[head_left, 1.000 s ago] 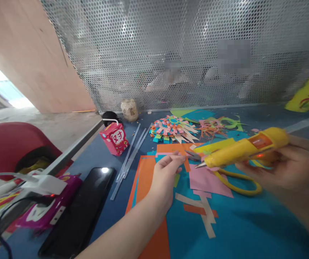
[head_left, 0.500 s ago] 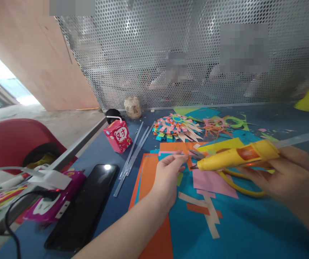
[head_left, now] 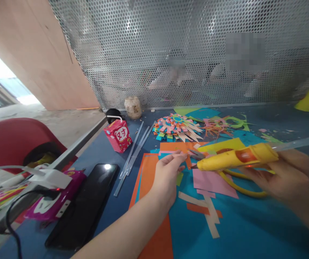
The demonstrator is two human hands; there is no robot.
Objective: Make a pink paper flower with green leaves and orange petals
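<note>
My right hand [head_left: 281,176] is closed around a yellow hot glue gun [head_left: 224,160], with a clear glue stick [head_left: 300,141] running out of its back end. The dark nozzle points left and meets a small orange paper strip [head_left: 189,161]. My left hand [head_left: 167,172] pinches that strip at its fingertips. Partly hidden under the gun, a pair of scissors with a yellow handle loop [head_left: 247,192] lies on the papers. Below the hands, cream strips [head_left: 212,217] and an orange strip [head_left: 197,208] rest on a blue sheet [head_left: 240,230].
A layered fringed paper flower [head_left: 177,126] lies at the back, beside paper shreds [head_left: 216,126]. Left are clear glue sticks [head_left: 132,158], a red drink carton [head_left: 118,136], a black phone [head_left: 82,205] and a purple power strip [head_left: 54,201] with cords. A perforated metal panel [head_left: 154,43] stands behind.
Almost nothing differs. The glue gun has shifted very slightly left in my right hand, and my left hand keeps its place with the strip.
</note>
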